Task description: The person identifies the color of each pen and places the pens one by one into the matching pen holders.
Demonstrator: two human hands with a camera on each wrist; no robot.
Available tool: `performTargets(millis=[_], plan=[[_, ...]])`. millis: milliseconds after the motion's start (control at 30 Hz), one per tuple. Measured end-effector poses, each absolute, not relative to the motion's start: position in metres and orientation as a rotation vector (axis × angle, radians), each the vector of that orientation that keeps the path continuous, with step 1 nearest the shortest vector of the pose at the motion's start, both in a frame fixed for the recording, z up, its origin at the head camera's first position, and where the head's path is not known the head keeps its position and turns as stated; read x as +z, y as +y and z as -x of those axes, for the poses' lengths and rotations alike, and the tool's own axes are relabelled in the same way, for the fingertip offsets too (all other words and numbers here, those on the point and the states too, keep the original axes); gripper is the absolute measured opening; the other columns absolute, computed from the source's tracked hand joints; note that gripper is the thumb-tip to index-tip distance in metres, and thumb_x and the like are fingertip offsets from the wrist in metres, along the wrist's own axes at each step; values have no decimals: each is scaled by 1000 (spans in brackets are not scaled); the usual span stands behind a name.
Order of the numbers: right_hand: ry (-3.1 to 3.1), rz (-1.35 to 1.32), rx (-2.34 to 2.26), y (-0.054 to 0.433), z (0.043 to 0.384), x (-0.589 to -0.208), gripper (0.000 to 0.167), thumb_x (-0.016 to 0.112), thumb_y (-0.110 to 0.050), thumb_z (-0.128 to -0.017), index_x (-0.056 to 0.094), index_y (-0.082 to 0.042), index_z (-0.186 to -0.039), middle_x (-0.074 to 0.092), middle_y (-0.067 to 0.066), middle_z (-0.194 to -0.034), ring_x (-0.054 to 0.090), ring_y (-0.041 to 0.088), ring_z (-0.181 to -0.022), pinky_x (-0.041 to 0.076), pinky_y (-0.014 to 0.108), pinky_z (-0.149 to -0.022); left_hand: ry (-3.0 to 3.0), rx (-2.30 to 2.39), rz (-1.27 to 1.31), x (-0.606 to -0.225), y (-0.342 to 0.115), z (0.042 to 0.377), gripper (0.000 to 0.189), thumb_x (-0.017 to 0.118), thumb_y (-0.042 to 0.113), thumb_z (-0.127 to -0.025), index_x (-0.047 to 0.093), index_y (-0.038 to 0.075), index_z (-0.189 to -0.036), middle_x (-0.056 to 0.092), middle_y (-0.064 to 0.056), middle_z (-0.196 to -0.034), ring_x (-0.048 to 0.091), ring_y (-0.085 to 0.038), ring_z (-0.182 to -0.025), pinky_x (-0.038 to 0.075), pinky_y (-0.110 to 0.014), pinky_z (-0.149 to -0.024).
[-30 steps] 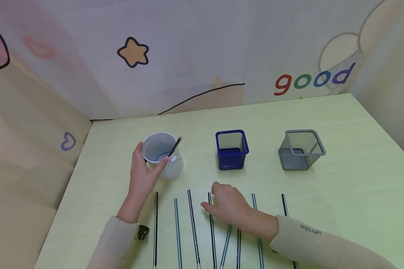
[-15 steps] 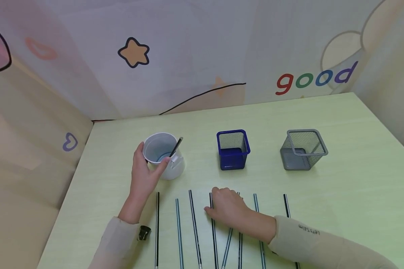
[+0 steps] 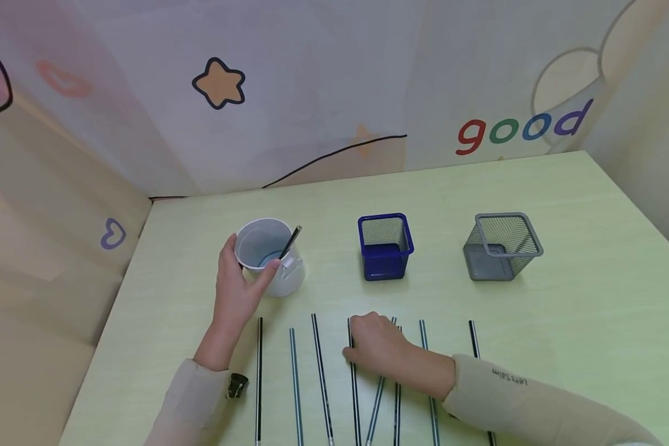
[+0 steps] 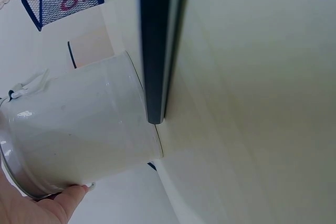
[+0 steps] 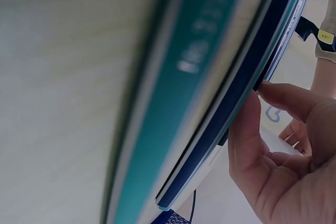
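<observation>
My left hand (image 3: 237,294) grips the near rim of a small white bucket (image 3: 287,286), with the thumb at its handle joint. Inside the bucket a dark pencil (image 3: 291,241) leans against the rim. My right hand (image 3: 381,341) is low over the row of pencils. In the right wrist view its thumb and forefinger pinch a dark pencil (image 5: 268,69); in the head view this looks like the black-striped pencil (image 3: 355,396) under the thumb. The right hand partly covers a slanted teal pencil (image 3: 376,409) and a dark pencil (image 3: 397,409) beside it.
Left of the right hand lie dark and teal pencils (image 3: 296,384); to its right are a teal pencil (image 3: 424,334) and a dark one (image 3: 474,341). A blue mesh basket (image 3: 385,263) and a grey mesh basket (image 3: 487,266) stand farther back. A wall closes off the back.
My right hand has shifted slightly right and nearer to me, and its thumb has come in to the dark pencil. The left hand and the bucket stay put.
</observation>
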State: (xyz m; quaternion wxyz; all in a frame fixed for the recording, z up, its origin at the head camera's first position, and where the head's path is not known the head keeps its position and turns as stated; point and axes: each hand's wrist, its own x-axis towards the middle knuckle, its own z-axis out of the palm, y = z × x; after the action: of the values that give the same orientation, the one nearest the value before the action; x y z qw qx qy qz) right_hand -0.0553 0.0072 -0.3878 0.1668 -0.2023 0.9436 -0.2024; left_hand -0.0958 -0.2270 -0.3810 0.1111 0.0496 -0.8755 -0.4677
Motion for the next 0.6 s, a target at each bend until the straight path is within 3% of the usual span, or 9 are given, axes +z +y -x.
performTargets(millis=[333, 600], plan=[[2629, 556, -552, 6, 57, -387, 26, 70, -16, -83, 54, -5, -65, 51, 2, -60, 44, 15, -55, 42, 29, -52, -2569, -1376, -151, -379, -227, 96, 92, 71, 34, -85, 14, 3, -149, 28, -18, -147, 34, -34, -135, 34, -48, -110], [2564, 533, -580, 8, 58, -389, 29, 66, -15, -84, 51, -7, -61, 48, 2, -56, 43, 14, -51, 37, 26, -47, -2565, -1377, -144, -381, -227, 97, 93, 71, 35, -84, 14, 3, -149, 28, -18, -147, 33, -33, -136, 33, -48, -111]])
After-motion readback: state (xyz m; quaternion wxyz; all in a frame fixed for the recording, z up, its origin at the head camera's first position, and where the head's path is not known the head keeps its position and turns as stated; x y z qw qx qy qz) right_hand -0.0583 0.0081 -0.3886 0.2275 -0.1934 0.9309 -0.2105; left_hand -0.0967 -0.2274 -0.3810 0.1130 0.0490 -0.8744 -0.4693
